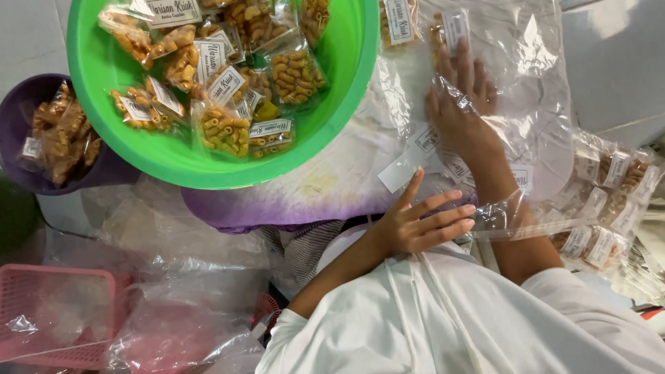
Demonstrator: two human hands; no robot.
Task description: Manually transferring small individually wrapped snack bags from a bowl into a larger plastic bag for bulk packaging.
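Looking straight down from the head camera, we see a person in a white top at work among packets of fried snack curls. The right hand (463,97) is thrust inside a large clear plastic bag (533,62), fingers stretched flat and slightly spread, gripping nothing; the bag's film wraps the wrist and forearm. Just beyond its fingertips, inside the same bag, lies a small labelled snack packet (454,29). Loose white paper labels (422,149) lie near the wrist under the film.

The left hand (422,223) hovers lower in the frame, close to the body, its fingers extended and loosely fanned, closed on nothing. Its fingertips point toward the bunched mouth of the bag at the right forearm; we cannot tell whether they touch the plastic.

To the upper left, a green plastic basin (114,83) holds a heap of sealed packets (228,76), each with a white label. Beside the basin on the far left sits a purple bowl (14,131) with more packets in it. At the right edge, another pile of labelled packets (609,201) lies by the person's right arm. In the lower left corner, a pink mesh basket (41,284) sits under crumpled clear plastic sheeting (180,291).
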